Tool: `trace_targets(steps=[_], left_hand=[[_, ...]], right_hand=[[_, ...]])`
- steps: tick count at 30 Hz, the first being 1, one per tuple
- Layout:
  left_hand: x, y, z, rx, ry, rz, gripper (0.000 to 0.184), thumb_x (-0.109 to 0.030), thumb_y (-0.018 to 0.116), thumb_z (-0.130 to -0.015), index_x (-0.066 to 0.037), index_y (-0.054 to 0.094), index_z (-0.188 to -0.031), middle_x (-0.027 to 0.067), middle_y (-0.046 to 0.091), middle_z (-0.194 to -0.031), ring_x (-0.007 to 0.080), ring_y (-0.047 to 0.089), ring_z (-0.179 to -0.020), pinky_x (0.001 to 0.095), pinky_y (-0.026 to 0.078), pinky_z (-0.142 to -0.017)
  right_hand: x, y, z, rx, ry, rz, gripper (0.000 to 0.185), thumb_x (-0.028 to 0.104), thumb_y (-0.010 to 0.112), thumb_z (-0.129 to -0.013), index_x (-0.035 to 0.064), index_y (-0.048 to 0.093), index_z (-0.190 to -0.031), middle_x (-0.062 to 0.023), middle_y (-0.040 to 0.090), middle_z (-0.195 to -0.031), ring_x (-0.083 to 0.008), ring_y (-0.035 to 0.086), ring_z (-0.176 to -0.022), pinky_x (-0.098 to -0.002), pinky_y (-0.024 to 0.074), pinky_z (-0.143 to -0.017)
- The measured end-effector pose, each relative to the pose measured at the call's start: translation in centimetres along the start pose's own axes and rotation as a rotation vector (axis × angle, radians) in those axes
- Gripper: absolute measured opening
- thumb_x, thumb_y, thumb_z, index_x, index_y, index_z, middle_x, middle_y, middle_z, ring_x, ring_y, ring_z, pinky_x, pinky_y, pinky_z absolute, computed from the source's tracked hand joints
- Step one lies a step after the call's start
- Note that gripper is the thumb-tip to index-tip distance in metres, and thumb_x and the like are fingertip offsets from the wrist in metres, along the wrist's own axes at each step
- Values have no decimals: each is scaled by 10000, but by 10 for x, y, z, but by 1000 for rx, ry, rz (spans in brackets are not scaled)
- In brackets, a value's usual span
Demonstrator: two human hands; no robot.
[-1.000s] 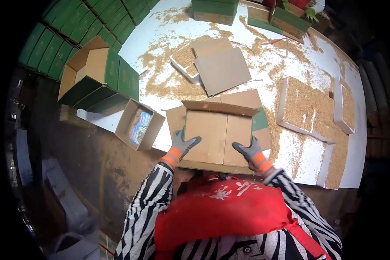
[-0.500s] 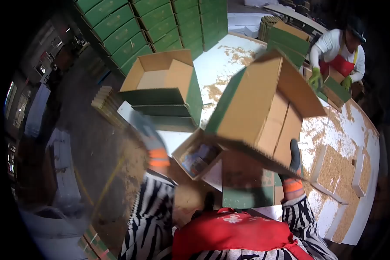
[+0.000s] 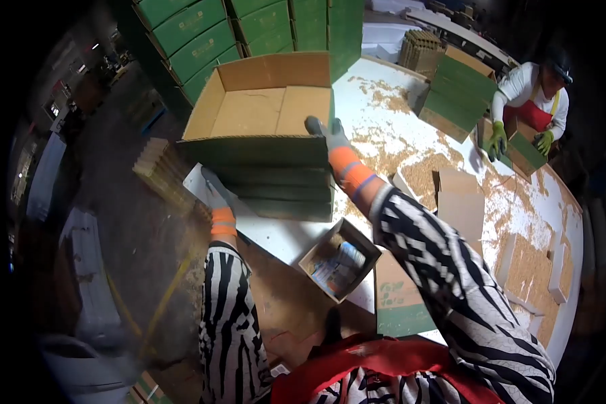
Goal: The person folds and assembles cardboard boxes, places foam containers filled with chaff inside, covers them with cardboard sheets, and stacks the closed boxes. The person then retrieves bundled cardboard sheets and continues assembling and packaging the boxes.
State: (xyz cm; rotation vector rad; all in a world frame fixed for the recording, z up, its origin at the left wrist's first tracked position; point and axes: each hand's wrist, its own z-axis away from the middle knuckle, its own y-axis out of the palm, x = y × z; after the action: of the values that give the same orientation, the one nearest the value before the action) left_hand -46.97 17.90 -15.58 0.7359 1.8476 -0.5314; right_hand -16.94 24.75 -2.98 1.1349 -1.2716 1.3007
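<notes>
An open cardboard box with green outer sides [image 3: 252, 113] sits on top of a stack of green boxes [image 3: 283, 192] at the table's left end. My right hand [image 3: 328, 138], in a grey and orange glove, grips the box's right front corner, thumb towards the inside and fingers outside. Low at the stack's left front side is my left hand [image 3: 215, 195], blurred, its fingers too smeared to read. In front of the stack, a small open box [image 3: 365, 266] holds printed packets [image 3: 340, 266]. A flattened brown and green carton [image 3: 400, 299] lies to its right.
Tall rows of green boxes [image 3: 198, 54] rise behind the stack. Brown granules and white trays [image 3: 557, 273] lie on the white table [image 3: 350, 101]. A co-worker [image 3: 528, 101] handles a box [image 3: 525, 153] at the far right, beside another green box [image 3: 458, 94].
The box that was between my hands now sits on the left stack. My right hand has swung left and up to its corner; my left hand has moved left and down. The view has turned left.
</notes>
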Motion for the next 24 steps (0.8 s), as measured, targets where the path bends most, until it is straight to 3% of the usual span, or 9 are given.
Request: trace_targets(steps=[3, 6, 8, 10, 15, 19, 20, 21, 24], left_hand=[[114, -36, -52, 28, 208, -501, 503, -306, 324, -1020, 68, 418, -1344, 196, 444, -1381, 291, 425, -1231, 315, 319, -1056], [33, -13, -18, -32, 90, -403, 384, -245, 373, -1020, 44, 506, -1234, 202, 606, -1118, 322, 592, -983, 372, 479, -825], [-3, 7, 55, -113, 99, -341, 389, -241, 399, -1009, 45, 472, -1262, 201, 566, -1165, 319, 559, -1030, 373, 456, -863], [-36, 33, 175, -49, 137, -237, 406, -236, 425, -999, 47, 439, -1289, 201, 526, -1212, 315, 525, -1078, 375, 433, -901], [-71, 89, 471, 726, 19, -381, 493, -226, 490, -972, 50, 355, -1358, 200, 427, -1331, 307, 442, -1195, 379, 374, -995], [-49, 129, 518, 612, 56, -657, 592, -217, 542, -951, 53, 288, -1413, 200, 348, -1425, 300, 375, -1289, 382, 327, -1071], [-50, 134, 518, 587, -81, -610, 586, -171, 582, -932, 39, 310, -1406, 175, 370, -1407, 267, 388, -1271, 358, 343, -1052], [-40, 134, 523, 592, -403, -242, 729, -143, 628, -870, -21, 231, -1470, 201, 236, -1496, 352, 166, -1408, 425, 225, -1135], [-63, 150, 532, 441, -416, 7, 757, -113, 629, -863, -10, 193, -1473, 184, 242, -1506, 322, 194, -1408, 399, 219, -1142]], right_hand=[[-20, -9, -10, 157, -128, -83, 943, 623, 605, -794, 34, 274, -1452, -275, 424, -1378, -399, 406, -1285, -383, 334, -1055], [-24, -76, 58, 277, 264, -531, 737, 533, 551, -891, 67, 353, -1427, -215, 483, -1332, -288, 474, -1226, -387, 371, -1035], [-67, -145, 123, 233, -72, -50, 663, 410, 566, -931, 49, 339, -1439, -163, 429, -1411, -231, 439, -1276, -373, 422, -1004], [-122, -224, 193, 23, -132, 148, 652, 339, 687, -851, 32, 440, -1370, -187, 555, -1277, -280, 546, -1152, -376, 432, -992], [-288, -447, 288, -625, 316, 634, 744, 290, 745, -766, -1, 420, -1370, -231, 531, -1294, -342, 525, -1196, -357, 431, -1001], [-301, -474, 309, -448, 497, 774, 974, 382, 788, -678, -32, 309, -1418, -242, 474, -1355, -367, 456, -1264, -376, 377, -1051], [-291, -469, 311, -422, 456, 642, 987, 393, 787, -675, -24, 300, -1426, -241, 457, -1374, -371, 443, -1274, -382, 363, -1061], [-272, -456, 315, -375, 463, 623, 1002, 405, 796, -660, 4, 302, -1434, -233, 440, -1392, -378, 424, -1288, -386, 355, -1067], [-275, -478, 311, -647, 336, 1006, 969, 407, 774, -663, 44, 311, -1432, -212, 476, -1358, -379, 455, -1251, -389, 385, -1037]])
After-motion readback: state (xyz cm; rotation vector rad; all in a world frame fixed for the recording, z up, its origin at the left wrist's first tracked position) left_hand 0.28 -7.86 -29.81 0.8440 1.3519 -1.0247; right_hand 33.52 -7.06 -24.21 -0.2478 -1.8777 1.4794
